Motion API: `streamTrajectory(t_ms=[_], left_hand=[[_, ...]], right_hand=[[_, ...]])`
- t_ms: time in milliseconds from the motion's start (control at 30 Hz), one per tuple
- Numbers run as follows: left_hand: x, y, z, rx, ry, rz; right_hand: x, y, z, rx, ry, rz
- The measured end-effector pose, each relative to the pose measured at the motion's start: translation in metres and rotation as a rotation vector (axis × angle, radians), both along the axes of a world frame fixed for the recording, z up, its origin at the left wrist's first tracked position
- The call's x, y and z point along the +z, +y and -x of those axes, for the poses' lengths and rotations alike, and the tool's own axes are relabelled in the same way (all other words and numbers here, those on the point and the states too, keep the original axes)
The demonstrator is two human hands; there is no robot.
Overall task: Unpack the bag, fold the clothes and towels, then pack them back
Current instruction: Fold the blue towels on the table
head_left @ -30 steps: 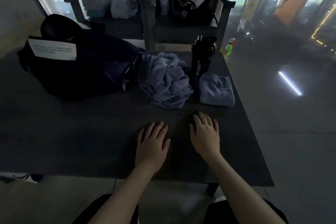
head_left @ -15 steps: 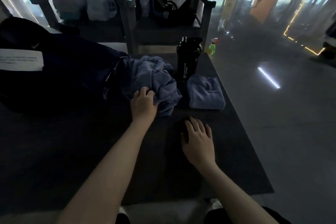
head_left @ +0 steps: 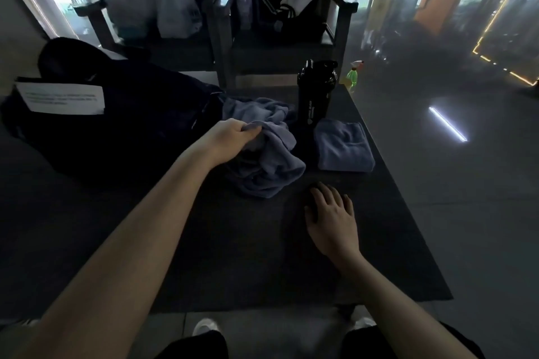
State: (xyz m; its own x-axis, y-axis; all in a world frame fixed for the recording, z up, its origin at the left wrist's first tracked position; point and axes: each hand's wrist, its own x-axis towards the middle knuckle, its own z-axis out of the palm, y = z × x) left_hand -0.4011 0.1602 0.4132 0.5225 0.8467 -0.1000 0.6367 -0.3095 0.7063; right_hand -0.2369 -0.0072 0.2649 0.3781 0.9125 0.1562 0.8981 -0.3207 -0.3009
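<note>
A dark bag (head_left: 122, 125) with a white paper label lies at the back left of the dark table (head_left: 145, 242). A crumpled blue-grey towel (head_left: 271, 166) spills out beside the bag's right end. My left hand (head_left: 230, 140) reaches over it, fingers curled round a fold of this towel. A small folded blue-grey towel (head_left: 342, 146) lies to the right, near the table's edge. My right hand (head_left: 332, 216) rests flat on the table in front of the towels, fingers spread, holding nothing.
A black shaker bottle (head_left: 315, 93) stands upright just behind the two towels. Dark chairs (head_left: 291, 26) with a jacket and plastic bags stand beyond the table. A green spray bottle (head_left: 353, 76) is on the floor by the table's far right corner.
My left hand left the table front, reached the crumpled towel and now grips a fold higher up on it. My right hand stayed flat on the table.
</note>
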Motion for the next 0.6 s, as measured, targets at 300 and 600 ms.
streamTrajectory(t_ms=[300,600], left_hand=[[0.011,-0.009,0.02,0.102,-0.007,-0.1],[-0.019,-0.043,0.052,0.0,0.086,0.083]], right_hand=[[-0.001,0.0,-0.002,0.012,0.004,0.013],[0.028,0.012,0.007,-0.012,0.637,-0.331]])
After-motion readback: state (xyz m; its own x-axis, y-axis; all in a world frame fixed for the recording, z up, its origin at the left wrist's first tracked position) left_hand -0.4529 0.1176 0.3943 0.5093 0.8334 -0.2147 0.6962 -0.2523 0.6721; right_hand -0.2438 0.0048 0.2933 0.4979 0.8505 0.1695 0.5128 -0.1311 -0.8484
